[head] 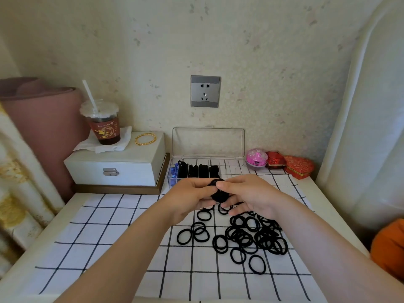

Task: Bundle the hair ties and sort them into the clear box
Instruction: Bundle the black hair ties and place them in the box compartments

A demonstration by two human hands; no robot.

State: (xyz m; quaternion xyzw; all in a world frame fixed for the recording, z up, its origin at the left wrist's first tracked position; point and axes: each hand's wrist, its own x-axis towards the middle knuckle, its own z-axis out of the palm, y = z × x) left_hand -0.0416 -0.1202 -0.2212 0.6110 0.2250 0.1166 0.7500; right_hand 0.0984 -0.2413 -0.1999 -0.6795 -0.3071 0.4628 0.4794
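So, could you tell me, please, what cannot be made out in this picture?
All in the head view:
The bundle is mostly covered by the left hand and right hand, so its tie count is hidden.
The box has its front edge hidden behind the hands.
The loose ties overlap, some under the right hand, so they cannot be counted.
The cup has label print too small to read.
The orange thing is cut off by the right edge.

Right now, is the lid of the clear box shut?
No, the lid of the clear box stands raised upright, leaving it open.
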